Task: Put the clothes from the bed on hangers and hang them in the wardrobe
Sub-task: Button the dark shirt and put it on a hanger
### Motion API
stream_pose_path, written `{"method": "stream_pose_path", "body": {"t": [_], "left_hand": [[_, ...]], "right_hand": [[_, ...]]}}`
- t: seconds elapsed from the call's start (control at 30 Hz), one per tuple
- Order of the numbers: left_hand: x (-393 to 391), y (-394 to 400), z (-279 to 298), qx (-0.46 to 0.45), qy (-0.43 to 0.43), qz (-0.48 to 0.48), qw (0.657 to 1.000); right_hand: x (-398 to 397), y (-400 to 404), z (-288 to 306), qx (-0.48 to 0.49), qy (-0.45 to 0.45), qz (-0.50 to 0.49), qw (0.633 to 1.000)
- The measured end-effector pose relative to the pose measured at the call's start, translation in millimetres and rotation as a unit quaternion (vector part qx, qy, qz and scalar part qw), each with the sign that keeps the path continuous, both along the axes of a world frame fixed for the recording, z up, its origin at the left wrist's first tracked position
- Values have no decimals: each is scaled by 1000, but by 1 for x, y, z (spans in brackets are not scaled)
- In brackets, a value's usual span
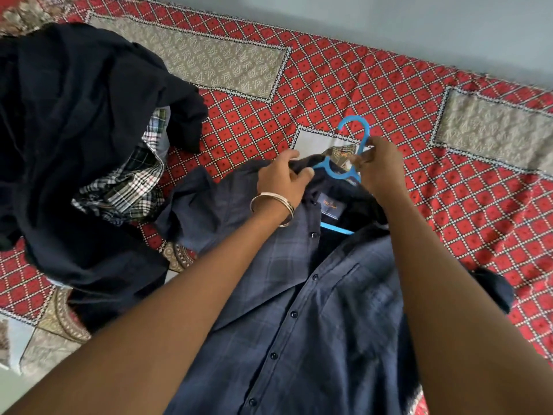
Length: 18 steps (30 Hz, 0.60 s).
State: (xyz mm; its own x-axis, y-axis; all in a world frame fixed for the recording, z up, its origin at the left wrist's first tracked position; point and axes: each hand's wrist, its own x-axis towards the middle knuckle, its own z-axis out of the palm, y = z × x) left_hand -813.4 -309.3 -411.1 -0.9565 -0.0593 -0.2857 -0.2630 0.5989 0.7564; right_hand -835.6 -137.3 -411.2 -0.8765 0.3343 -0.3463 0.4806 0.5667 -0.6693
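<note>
A dark navy checked shirt (314,310) lies open, front up, on the bed. A blue plastic hanger (353,127) sits inside its neck, with the hook sticking out past the collar and part of the lower bar showing below the label. My left hand (281,178), with bangles on the wrist, pinches the shirt's left collar and shoulder. My right hand (377,163) grips the hanger at its neck by the right side of the collar.
A heap of dark clothes (74,130) with a plaid shirt (128,181) in it lies on the left of the bed. The bed has a red patterned cover (389,94). A pale wall (389,19) runs along its far edge.
</note>
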Motion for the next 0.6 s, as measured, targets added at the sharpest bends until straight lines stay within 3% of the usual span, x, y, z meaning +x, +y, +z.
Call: {"method": "stream_pose_path", "body": {"t": [0.1,0.23,0.3,0.37,0.43,0.53,0.6], "left_hand": [[20,-13,-17,-43,24,-8,999],[77,-37,-34,-235,11,36,971],[109,-47,-39,-287,-2,68,955],[136,-58,-44,-311,-48,88,945],[156,-64,-44,-293,-116,95,944],[173,-61,-39,-265,-208,91,937],[179,-61,-39,-273,-220,64,934]], "right_hand": [[21,5,-5,30,47,-57,997],[92,0,-23,94,81,-165,978],[137,-13,-28,132,73,-230,962],[181,-30,-28,142,14,-278,950],[215,-48,-29,113,-107,-289,945],[245,-71,-31,126,-270,-187,936],[251,-77,-33,169,-326,-90,926]]}}
